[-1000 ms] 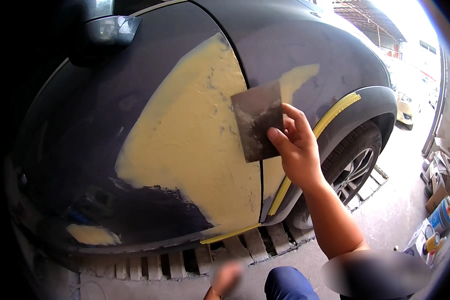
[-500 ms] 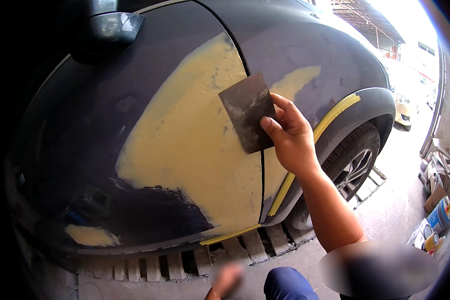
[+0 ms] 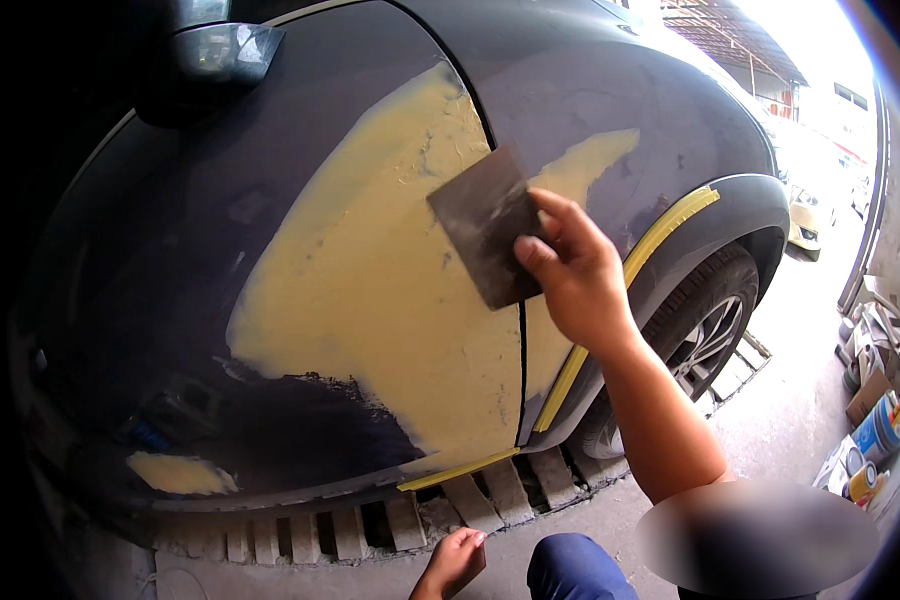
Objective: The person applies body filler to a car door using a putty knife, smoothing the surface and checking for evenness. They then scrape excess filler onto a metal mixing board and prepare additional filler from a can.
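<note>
My right hand (image 3: 580,265) pinches a thin, dark rectangular sheet (image 3: 485,228) between thumb and fingers. Pale smears mark the sheet's face. Behind it lies a broad patch of yellow body filler (image 3: 370,270) on the dark car door (image 3: 200,210), reaching past the door seam onto the rear panel (image 3: 590,90). Whether the sheet touches the filler I cannot tell. Down at the lower edge, beside my knee (image 3: 580,570), my left hand (image 3: 455,563) is closed with its fingers curled; its inside is hidden.
Yellow masking tape (image 3: 673,222) edges the wheel arch above the rear wheel (image 3: 705,335). More tape (image 3: 460,470) runs along the sill, above a slatted floor grating (image 3: 405,520). Cans and a blue container (image 3: 878,435) stand at the right wall. A mirror (image 3: 232,50) juts out upper left.
My right hand and the sheet have shifted slightly left, and the sheet is a little blurred. My left hand stays low by my knee.
</note>
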{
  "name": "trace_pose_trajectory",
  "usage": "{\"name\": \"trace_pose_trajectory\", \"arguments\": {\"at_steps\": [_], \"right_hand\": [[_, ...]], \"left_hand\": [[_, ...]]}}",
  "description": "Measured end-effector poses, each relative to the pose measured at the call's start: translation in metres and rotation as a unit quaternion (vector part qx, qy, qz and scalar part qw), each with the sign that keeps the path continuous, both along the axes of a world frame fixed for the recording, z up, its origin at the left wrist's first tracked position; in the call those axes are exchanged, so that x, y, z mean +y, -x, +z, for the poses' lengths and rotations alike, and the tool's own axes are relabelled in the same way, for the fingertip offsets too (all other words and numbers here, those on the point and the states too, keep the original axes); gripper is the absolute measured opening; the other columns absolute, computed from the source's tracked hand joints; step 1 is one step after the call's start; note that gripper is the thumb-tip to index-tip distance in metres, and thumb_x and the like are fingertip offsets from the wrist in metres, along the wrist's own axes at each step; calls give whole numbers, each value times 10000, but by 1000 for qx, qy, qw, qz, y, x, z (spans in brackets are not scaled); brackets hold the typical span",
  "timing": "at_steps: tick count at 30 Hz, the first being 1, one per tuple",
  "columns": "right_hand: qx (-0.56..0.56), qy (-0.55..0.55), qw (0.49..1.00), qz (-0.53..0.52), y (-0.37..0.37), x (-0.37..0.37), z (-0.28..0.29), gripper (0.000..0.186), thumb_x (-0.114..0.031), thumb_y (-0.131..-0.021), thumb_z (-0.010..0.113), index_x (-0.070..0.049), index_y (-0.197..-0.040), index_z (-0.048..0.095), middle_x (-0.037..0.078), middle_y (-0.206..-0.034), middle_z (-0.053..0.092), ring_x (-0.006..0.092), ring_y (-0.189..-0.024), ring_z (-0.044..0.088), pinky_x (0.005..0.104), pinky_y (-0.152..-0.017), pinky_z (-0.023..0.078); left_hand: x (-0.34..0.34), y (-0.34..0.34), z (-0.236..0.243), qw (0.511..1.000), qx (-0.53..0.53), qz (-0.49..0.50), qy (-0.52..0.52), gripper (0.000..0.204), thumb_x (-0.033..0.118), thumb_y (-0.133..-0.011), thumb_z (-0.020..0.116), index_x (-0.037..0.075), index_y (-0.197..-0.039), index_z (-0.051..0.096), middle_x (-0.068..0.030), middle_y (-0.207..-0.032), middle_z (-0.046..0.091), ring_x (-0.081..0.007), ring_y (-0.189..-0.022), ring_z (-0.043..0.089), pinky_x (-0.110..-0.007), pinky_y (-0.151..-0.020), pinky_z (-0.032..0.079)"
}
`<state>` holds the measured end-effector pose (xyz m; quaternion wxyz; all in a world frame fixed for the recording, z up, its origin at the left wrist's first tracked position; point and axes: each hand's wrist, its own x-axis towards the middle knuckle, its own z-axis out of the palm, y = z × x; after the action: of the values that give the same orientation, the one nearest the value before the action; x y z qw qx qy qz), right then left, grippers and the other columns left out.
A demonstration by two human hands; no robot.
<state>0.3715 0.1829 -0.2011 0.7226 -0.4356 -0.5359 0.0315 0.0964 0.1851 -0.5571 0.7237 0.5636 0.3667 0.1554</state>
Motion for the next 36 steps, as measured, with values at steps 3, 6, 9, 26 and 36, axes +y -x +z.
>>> {"name": "trace_pose_trajectory", "arguments": {"at_steps": [3,6,9,26,36], "right_hand": [[-76,43,996,10,6,-18,-10,347,-11,-878,599,-33,-1217,531,50,-938,633,89,-865,573,257,-793,469],[20,-12,982,187,12,-32,-37,350,-12,-866,609,-19,-1206,527,66,-976,618,96,-890,568,270,-807,467],[-16,104,975,195,24,-51,-81,384,-38,-845,638,-8,-1207,514,91,-996,609,128,-912,579,291,-822,468],[-232,226,946,35,51,-74,-183,327,-167,-842,650,-17,-1123,577,183,-996,630,332,-875,640,379,-758,520],[-384,78,870,-299,42,-21,-69,712,-280,-784,679,-29,-1373,367,241,-1461,276,409,-1388,186,532,-1114,135]], "left_hand": [[-1,2,6,1000,-11,8,28,176,181,-935,572,18,-967,630,64,-708,527,-33,-623,450,-189,-584,380],[1,3,11,993,-54,42,-92,171,180,-904,615,14,-942,607,20,-768,592,-56,-686,530,-212,-649,445],[1,11,41,984,-119,91,-96,161,148,-874,649,30,-966,591,-7,-810,613,-71,-741,561,-225,-698,463],[-10,31,102,958,-126,249,-62,189,224,-902,621,38,-917,584,-23,-591,547,-97,-452,507,-224,-417,384],[3,35,64,967,-61,245,-9,227,249,-884,644,34,-875,571,1,-646,528,-87,-428,499,-218,-378,388]]}}
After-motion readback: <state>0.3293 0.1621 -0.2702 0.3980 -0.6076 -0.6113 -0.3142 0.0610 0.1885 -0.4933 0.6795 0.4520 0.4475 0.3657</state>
